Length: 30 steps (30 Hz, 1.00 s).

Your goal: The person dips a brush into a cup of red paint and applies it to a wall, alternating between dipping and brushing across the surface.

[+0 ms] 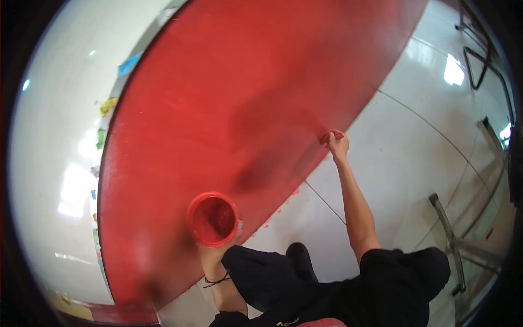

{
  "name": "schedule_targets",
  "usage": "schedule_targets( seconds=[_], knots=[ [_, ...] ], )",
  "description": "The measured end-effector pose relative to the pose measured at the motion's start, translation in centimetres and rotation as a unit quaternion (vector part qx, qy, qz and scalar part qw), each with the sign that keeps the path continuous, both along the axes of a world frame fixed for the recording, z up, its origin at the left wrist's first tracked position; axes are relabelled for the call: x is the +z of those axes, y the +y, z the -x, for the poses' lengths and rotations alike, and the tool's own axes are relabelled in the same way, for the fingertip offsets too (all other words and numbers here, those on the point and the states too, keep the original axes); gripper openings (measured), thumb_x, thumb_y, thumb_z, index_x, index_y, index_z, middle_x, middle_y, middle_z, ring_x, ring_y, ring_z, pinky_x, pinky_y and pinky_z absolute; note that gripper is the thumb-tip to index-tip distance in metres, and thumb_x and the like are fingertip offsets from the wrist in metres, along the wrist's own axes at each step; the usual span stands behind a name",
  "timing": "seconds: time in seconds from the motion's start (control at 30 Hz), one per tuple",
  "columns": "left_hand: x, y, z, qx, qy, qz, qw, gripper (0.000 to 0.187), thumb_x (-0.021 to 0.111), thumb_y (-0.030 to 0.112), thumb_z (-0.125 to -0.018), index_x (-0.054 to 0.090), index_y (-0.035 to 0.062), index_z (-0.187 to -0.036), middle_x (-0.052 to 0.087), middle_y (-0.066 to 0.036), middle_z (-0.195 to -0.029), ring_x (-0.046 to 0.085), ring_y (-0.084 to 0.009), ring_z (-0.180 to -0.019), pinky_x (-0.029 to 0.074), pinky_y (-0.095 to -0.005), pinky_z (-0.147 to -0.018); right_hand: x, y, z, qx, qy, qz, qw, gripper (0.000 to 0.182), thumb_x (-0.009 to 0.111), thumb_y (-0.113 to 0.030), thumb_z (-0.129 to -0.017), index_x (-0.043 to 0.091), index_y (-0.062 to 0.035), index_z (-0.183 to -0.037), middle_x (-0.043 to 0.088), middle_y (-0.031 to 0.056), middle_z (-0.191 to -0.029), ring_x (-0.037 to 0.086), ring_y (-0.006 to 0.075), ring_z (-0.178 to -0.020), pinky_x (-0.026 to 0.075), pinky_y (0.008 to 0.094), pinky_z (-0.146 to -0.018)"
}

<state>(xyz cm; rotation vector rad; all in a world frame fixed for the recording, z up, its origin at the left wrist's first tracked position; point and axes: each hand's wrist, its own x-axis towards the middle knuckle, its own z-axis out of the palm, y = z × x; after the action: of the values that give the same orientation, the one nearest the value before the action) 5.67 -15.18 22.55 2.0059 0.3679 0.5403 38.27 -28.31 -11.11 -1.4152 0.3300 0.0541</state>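
Note:
My right hand (338,145) is closed round a red-stained paintbrush (330,136), whose end meets the lower right edge of a large red painted surface (180,109). A round red bucket (214,219) is held up over the lower part of that surface by my left hand (213,253), which is at its near side. Inside the bucket there is red, with a darker hollow. The bucket hides most of my left fingers. A dark band circles my left wrist.
White floor tiles (403,163) with red spots lie along the red edge. Metal-legged frames (453,240) stand at the right. Coloured scraps (128,65) line the surface's left edge, beside a glossy white area (54,163). My knees and a dark shoe (301,260) are below.

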Motion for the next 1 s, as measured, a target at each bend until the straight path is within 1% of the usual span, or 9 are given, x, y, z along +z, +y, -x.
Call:
schedule_targets(
  seconds=[0.07, 0.13, 0.23, 0.4, 0.47, 0.5, 0.7, 0.87, 1.0],
  knots=[
    [-0.4, 0.9, 0.5, -0.012, 0.005, -0.023, 1.000, 0.083, 0.090, 0.008, -0.057, 0.049, 0.0031, -0.129, 0.059, -0.008, -0.120, 0.058, -0.0207, -0.110, 0.049, -0.0373, -0.094, 6.0, 0.7, 0.5, 0.003, -0.043, -0.013, 0.999, 0.022, 0.056, -0.018, -0.085, 0.072, -0.0034, -0.086, 0.070, 0.0094, -0.077, 0.068, 0.0178, -0.061, 0.056, 0.0291, -0.056],
    [-0.3, 1.1, 1.1, -0.017, 0.007, -0.036, 0.999, 0.083, 0.090, 0.009, -0.057, 0.049, 0.0036, -0.129, 0.059, -0.008, -0.121, 0.058, -0.0208, -0.110, 0.049, -0.0372, -0.094, 12.9, 0.0, 2.0, -0.001, -0.097, -0.154, 0.983, 0.020, 0.055, -0.015, -0.087, 0.070, -0.0014, -0.087, 0.068, 0.0075, -0.075, 0.068, 0.0154, -0.065, 0.056, 0.0288, -0.060],
    [0.7, 1.0, 1.0, -0.042, 0.024, -0.031, 0.998, 0.083, 0.091, 0.010, -0.058, 0.049, 0.0048, -0.130, 0.059, -0.008, -0.121, 0.058, -0.0207, -0.111, 0.049, -0.0367, -0.093, 20.6, 0.2, 3.1, 0.024, -0.197, -0.230, 0.953, 0.018, 0.054, -0.012, -0.088, 0.067, 0.0002, -0.089, 0.065, 0.0056, -0.075, 0.066, 0.0147, -0.068, 0.058, 0.0293, -0.065],
    [0.7, 0.5, -0.7, -0.080, 0.047, 0.087, 0.992, 0.087, 0.089, 0.011, -0.058, 0.045, 0.0035, -0.133, 0.056, -0.010, -0.126, 0.054, -0.0229, -0.118, 0.046, -0.0394, -0.098, 35.8, 0.0, 4.4, 0.112, -0.258, -0.327, 0.902, 0.016, 0.055, -0.011, -0.090, 0.062, 0.0012, -0.097, 0.060, 0.0086, -0.097, 0.061, 0.0174, -0.077, 0.060, 0.0362, -0.070],
    [0.1, 1.4, -1.9, -0.101, -0.005, -0.046, 0.994, 0.086, 0.091, 0.013, -0.055, 0.048, 0.0043, -0.129, 0.058, -0.009, -0.122, 0.057, -0.0224, -0.112, 0.049, -0.0385, -0.094, 39.9, 0.3, 3.4, 0.119, -0.274, -0.324, 0.898, 0.015, 0.055, -0.010, -0.090, 0.061, 0.0021, -0.097, 0.059, 0.0091, -0.099, 0.061, 0.0184, -0.078, 0.061, 0.0375, -0.072],
    [0.1, 1.6, -2.6, -0.104, -0.011, -0.035, 0.994, 0.086, 0.091, 0.013, -0.055, 0.048, 0.0043, -0.129, 0.058, -0.009, -0.122, 0.057, -0.0224, -0.112, 0.049, -0.0385, -0.094, 41.7, 0.3, 3.1, 0.112, -0.285, -0.351, 0.885, 0.015, 0.055, -0.009, -0.089, 0.061, 0.0020, -0.097, 0.059, 0.0098, -0.095, 0.062, 0.0192, -0.077, 0.061, 0.0364, -0.071],
    [-0.2, 1.6, -4.0, -0.166, -0.092, -0.035, 0.981, 0.082, 0.094, 0.018, -0.050, 0.053, 0.0054, -0.120, 0.062, -0.009, -0.113, 0.061, -0.0211, -0.104, 0.051, -0.0374, -0.088, 46.7, 0.9, 2.6, 0.082, -0.333, -0.386, 0.856, 0.017, 0.053, -0.009, -0.088, 0.057, 0.0017, -0.100, 0.057, 0.0104, -0.087, 0.063, 0.0229, -0.078, 0.061, 0.0382, -0.074],
    [0.7, 1.9, -2.0, -0.124, -0.005, -0.131, 0.984, 0.085, 0.094, 0.020, -0.047, 0.053, 0.0051, -0.119, 0.062, -0.009, -0.113, 0.061, -0.0202, -0.104, 0.051, -0.0361, -0.087, 46.1, 1.4, 2.8, 0.078, -0.339, -0.424, 0.836, 0.021, 0.053, -0.010, -0.087, 0.054, 0.0012, -0.105, 0.056, 0.0120, -0.089, 0.063, 0.0268, -0.088, 0.059, 0.0407, -0.083],
    [0.2, 2.6, -0.3, -0.125, -0.014, -0.014, 0.992, 0.088, 0.094, 0.021, -0.044, 0.052, 0.0047, -0.120, 0.061, -0.009, -0.114, 0.060, -0.0197, -0.104, 0.051, -0.0360, -0.088, 43.2, -0.4, 0.7, -0.025, -0.359, -0.458, 0.813, 0.027, 0.053, -0.013, -0.088, 0.052, 0.0004, -0.111, 0.055, 0.0140, -0.101, 0.061, 0.0303, -0.095, 0.057, 0.0410, -0.085]
  ],
)
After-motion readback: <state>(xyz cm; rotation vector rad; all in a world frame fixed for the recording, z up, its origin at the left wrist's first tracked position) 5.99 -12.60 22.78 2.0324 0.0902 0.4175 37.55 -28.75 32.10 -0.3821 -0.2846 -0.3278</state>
